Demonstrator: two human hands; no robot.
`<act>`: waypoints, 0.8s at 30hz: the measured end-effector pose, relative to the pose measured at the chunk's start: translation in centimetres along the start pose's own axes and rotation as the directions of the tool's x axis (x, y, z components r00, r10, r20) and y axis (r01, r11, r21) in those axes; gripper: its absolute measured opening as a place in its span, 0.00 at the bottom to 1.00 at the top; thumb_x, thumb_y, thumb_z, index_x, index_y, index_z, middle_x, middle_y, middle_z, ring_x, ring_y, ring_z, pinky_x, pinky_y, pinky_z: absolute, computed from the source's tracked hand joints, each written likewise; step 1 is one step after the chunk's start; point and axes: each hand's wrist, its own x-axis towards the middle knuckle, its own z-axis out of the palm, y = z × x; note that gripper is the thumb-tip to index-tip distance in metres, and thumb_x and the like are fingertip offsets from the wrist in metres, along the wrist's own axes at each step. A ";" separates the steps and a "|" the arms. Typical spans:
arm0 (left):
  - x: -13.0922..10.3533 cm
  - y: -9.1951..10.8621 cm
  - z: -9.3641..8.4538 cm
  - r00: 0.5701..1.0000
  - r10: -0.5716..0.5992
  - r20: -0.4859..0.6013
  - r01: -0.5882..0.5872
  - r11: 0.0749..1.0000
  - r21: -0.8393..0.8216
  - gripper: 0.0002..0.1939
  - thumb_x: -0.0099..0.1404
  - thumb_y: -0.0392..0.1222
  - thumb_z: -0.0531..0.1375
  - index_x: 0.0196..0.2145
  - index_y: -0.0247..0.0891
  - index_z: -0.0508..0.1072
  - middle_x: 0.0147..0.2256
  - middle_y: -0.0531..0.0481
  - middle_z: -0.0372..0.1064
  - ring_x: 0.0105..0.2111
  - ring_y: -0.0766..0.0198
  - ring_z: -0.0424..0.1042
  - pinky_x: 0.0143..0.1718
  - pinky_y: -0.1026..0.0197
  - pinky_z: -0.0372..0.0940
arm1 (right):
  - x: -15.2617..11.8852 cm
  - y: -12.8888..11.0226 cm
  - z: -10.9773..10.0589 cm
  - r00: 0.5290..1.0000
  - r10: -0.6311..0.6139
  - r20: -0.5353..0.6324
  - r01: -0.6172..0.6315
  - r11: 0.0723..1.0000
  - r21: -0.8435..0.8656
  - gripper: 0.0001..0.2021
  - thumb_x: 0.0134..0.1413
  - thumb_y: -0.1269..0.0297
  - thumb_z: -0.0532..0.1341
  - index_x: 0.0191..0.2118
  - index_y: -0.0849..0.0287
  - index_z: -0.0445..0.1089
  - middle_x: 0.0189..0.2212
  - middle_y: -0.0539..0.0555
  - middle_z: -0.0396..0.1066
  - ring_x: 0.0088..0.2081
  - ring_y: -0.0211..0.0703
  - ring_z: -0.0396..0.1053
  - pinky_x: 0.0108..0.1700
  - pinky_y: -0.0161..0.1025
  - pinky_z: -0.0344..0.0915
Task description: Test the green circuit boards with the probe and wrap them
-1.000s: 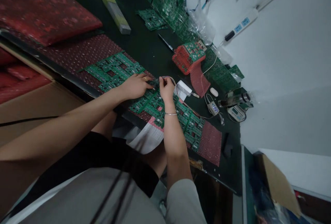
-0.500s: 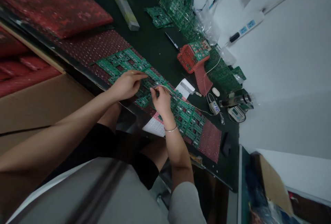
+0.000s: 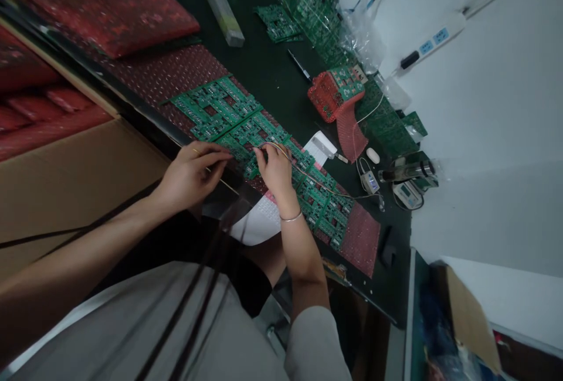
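Observation:
Green circuit boards (image 3: 215, 108) lie in a row on red bubble wrap (image 3: 360, 237) along the table's near edge. My left hand (image 3: 191, 173), wearing a ring, is at the near edge of the boards with thumb and fingers pinched; whatever is between them is too small to tell. Over the middle boards, my right hand (image 3: 276, 170) has its thumb and fingers closed on a thin cable (image 3: 316, 182). This cable loops over the fingers and runs right toward a small meter with a lit display (image 3: 370, 182). The fingertips partly cover the board beneath.
A red-wrapped pack (image 3: 105, 12) lies at the left, near a long box (image 3: 221, 6). Behind the boards are a pen (image 3: 299, 66) and a red-wrapped bundle (image 3: 334, 95). More boards (image 3: 308, 6) line the wall. An open carton (image 3: 88, 176) stands by the table's near side.
My left hand has drawn back from over the boards to their near edge, its fingers now pinched. My right hand stays with the cable. The view has shifted slightly.

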 end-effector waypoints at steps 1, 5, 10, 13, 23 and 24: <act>-0.4 0.2 0.2 1.000 0.004 0.022 -0.004 1.000 -0.001 0.12 0.78 0.44 0.55 0.48 0.41 0.79 0.48 0.46 0.77 0.48 0.56 0.76 0.52 0.49 0.71 | 0.1 0.0 -0.1 1.000 -0.002 0.012 0.002 1.000 -0.009 0.19 0.77 0.50 0.56 0.45 0.59 0.76 0.43 0.60 0.80 0.50 0.51 0.75 0.57 0.47 0.67; -1.6 0.7 1.0 0.997 0.014 0.080 -0.015 1.000 0.006 0.14 0.78 0.48 0.54 0.47 0.43 0.79 0.47 0.45 0.77 0.47 0.55 0.75 0.50 0.50 0.71 | 0.1 -0.2 -0.5 0.998 -0.023 0.052 0.024 0.999 -0.026 0.19 0.77 0.49 0.55 0.44 0.58 0.76 0.45 0.61 0.80 0.50 0.52 0.75 0.57 0.47 0.66; -2.4 1.5 1.3 0.996 0.048 0.074 -0.048 0.999 -0.011 0.14 0.78 0.47 0.55 0.46 0.43 0.80 0.46 0.45 0.77 0.45 0.55 0.76 0.47 0.51 0.71 | 0.2 0.1 -0.3 0.999 -0.012 0.047 0.010 1.000 0.027 0.23 0.77 0.45 0.53 0.42 0.58 0.75 0.43 0.60 0.80 0.49 0.51 0.74 0.57 0.47 0.65; -3.0 2.4 1.8 0.981 0.149 0.127 -0.136 0.985 -0.106 0.12 0.78 0.46 0.59 0.46 0.41 0.81 0.45 0.45 0.77 0.44 0.56 0.76 0.47 0.52 0.71 | 0.4 0.6 0.0 0.997 0.015 0.071 -0.021 0.997 0.078 0.21 0.78 0.47 0.53 0.44 0.58 0.75 0.42 0.59 0.79 0.49 0.50 0.74 0.57 0.46 0.65; -4.1 3.1 6.0 0.913 0.355 0.199 -0.306 0.922 -0.237 0.10 0.77 0.40 0.60 0.46 0.43 0.83 0.45 0.44 0.78 0.46 0.57 0.75 0.49 0.54 0.72 | 0.4 1.4 0.5 0.997 0.010 0.078 -0.020 0.991 0.129 0.18 0.77 0.49 0.55 0.45 0.56 0.74 0.42 0.56 0.78 0.50 0.47 0.74 0.59 0.44 0.66; -4.1 2.9 6.1 0.912 0.350 0.213 -0.299 0.924 -0.239 0.10 0.77 0.40 0.60 0.46 0.44 0.83 0.44 0.45 0.78 0.46 0.57 0.76 0.49 0.54 0.72 | 0.3 1.4 0.5 0.997 0.008 0.074 -0.018 0.991 0.136 0.18 0.77 0.49 0.54 0.45 0.56 0.74 0.42 0.56 0.78 0.50 0.47 0.74 0.59 0.44 0.66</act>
